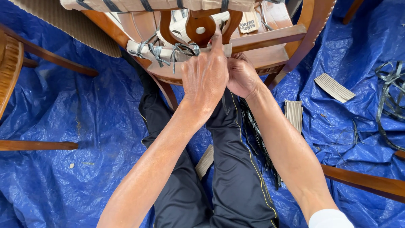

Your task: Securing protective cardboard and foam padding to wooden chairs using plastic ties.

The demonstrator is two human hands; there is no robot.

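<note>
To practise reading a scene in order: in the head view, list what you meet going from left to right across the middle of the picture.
Wooden chair leg → blue tarpaulin → left hand → right hand → upright strip of corrugated cardboard → flat piece of corrugated cardboard → tangle of dark strapping.

Bright, even daylight throughout; no dim corners. Soft sheen across the crinkled blue tarp, strongest at lower left and upper right of the frame. Mild glare on the varnished wooden chair frame at upper centre. Short, soft shadows beneath the forearms, falling onto the black trousers. Sharp focus at centre; slight softness on the left hand. Wide-angle stretching towards frame edges.
</note>
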